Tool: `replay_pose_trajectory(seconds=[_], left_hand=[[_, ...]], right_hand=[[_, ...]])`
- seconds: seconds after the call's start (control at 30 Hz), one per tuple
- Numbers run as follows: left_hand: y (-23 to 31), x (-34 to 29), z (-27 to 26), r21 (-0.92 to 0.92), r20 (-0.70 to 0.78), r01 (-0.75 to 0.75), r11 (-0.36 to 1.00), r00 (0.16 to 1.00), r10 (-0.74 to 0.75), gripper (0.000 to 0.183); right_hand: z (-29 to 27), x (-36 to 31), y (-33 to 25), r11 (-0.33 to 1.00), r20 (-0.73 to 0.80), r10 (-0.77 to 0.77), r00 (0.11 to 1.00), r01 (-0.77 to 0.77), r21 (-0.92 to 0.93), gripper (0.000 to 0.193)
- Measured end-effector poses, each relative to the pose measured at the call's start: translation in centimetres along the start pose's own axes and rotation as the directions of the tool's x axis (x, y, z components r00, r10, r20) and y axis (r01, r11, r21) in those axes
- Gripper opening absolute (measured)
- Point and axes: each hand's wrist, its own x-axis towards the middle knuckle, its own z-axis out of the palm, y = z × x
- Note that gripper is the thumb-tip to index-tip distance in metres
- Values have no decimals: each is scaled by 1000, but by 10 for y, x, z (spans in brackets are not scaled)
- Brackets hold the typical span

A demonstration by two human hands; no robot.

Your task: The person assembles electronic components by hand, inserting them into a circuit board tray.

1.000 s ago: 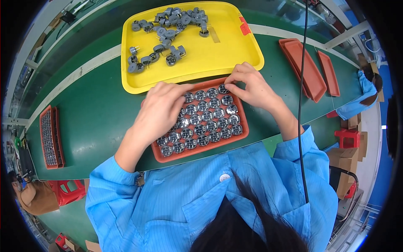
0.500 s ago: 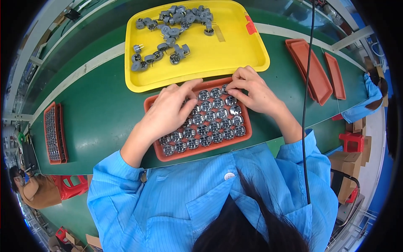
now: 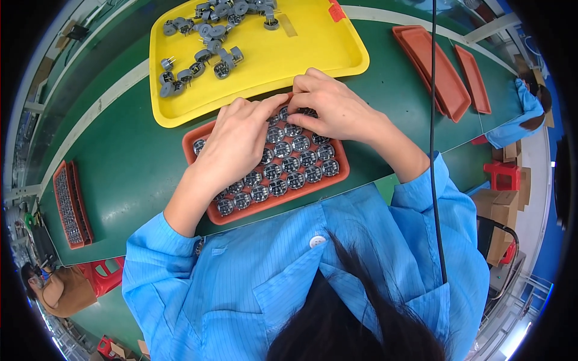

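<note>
A reddish-orange tray in front of me holds rows of round grey parts with circuit boards facing up. My left hand lies over its left half, index finger stretched toward the far rim, covering several parts. Beside that fingertip, my right hand is pinched over the far row, thumb and index finger closing on a round circuit-board part. The fingers partly hide this part. Beyond the tray, a yellow tray holds a loose heap of grey round parts with metal pins.
Stacked orange trays and a narrower one lie at the right. Filled trays stand at the far left of the green table. A black cable hangs at my right. Other people sit at both sides.
My right hand has moved left along the far row, closer to my left hand's index finger. The whole view has shifted, so the trays appear farther left and higher.
</note>
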Motion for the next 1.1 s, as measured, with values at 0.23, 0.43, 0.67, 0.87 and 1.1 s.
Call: replay_pose_trajectory(seconds=[0.23,0.43,0.67,0.87,1.1], left_hand=[[1,-5,-5,3,91,77,997,993,-77,53],[-13,-52,-59,-82,-210,234,969,946,-247,44],[-15,-132,-38,-352,-241,420,836,823,-515,22],[11,-120,-34,-108,-213,259,960,937,-277,15],[21,-101,0,-10,-245,86,996,966,-86,22]], right_hand=[[3,-2,0,1000,-1,-24,1000,24,-12,15],[-17,-24,10,987,-167,118,979,-96,132,17],[-18,-80,2,628,76,636,768,-573,526,14],[-8,-79,0,605,105,644,758,-588,536,13],[-4,-52,-41,923,-195,273,942,-199,330,9]])
